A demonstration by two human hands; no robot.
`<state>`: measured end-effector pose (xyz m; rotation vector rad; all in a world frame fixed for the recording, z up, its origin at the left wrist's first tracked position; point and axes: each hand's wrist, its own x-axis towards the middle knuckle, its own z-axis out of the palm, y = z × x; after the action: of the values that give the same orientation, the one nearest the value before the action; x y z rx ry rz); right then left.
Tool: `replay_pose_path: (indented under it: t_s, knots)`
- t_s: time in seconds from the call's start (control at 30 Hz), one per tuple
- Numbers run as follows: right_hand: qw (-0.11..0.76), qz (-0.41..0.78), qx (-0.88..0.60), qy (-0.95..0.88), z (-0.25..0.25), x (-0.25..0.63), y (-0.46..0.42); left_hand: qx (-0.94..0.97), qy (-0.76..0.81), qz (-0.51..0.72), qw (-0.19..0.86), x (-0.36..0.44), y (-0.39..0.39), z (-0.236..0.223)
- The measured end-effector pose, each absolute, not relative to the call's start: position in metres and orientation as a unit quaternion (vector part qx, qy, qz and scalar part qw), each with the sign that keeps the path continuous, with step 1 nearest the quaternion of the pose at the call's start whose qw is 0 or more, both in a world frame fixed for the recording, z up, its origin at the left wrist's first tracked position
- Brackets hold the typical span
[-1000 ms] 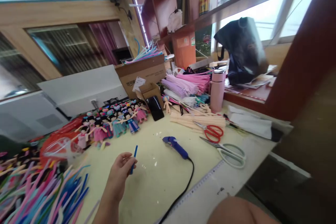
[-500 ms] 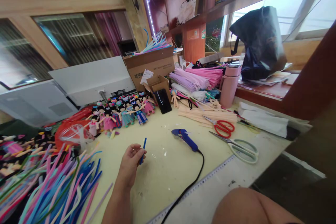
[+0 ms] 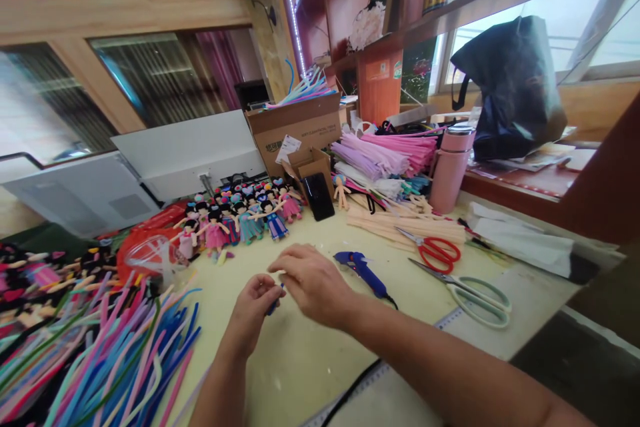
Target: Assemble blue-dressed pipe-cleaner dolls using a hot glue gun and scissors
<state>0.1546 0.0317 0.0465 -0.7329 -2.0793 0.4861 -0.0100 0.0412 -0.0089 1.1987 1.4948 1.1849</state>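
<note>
Low over the table, my left hand [image 3: 259, 307] pinches a short piece of blue pipe cleaner [image 3: 273, 307] between thumb and fingers. My right hand [image 3: 317, 283] reaches in from the right, its fingers bent and closed around the upper end of that piece, which they hide. Just beyond my right hand lies a blue glue gun [image 3: 367, 273], its black cord partly covered by my forearm.
Red-handled scissors [image 3: 437, 253] and pale-handled scissors [image 3: 480, 300] lie to the right. Loose pipe cleaners [image 3: 130, 360] spread at the left. Several small dolls [image 3: 245, 217] stand at the back, beside a phone [image 3: 318, 197] against a box. A pink bottle [image 3: 450, 173] stands back right.
My right hand has come in from the right to the blue pipe cleaner; before, only my left hand was over the table. The view has shifted slightly left.
</note>
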Motion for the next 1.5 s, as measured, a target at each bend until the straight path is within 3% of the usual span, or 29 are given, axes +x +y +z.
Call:
replay_pose_path:
  t_s: [0.2, 0.47, 0.9, 1.1, 1.5]
  knots:
    - [0.333, 0.169, -0.306, -0.876, -0.007, 0.167, 0.073, 0.483, 0.566, 0.462, 0.482, -0.010, 0.034, -0.012]
    - [0.259, 0.153, -0.304, -0.904, -0.011, 0.169, 0.068, 0.493, 0.549, 0.437, 0.515, -0.010, 0.036, -0.019]
    - [0.279, 0.099, -0.333, -0.895, -0.019, 0.172, 0.077, 0.496, 0.617, 0.438, 0.427, -0.012, 0.035, -0.013]
    - [0.285, 0.083, -0.331, -0.895, -0.020, 0.172, 0.076, 0.547, 0.614, 0.346, 0.452, -0.006, 0.031, -0.010]
    - [0.290, 0.070, -0.310, -0.903, -0.021, 0.168, 0.073, 0.540, 0.601, 0.352, 0.473, -0.003, 0.030, -0.010]
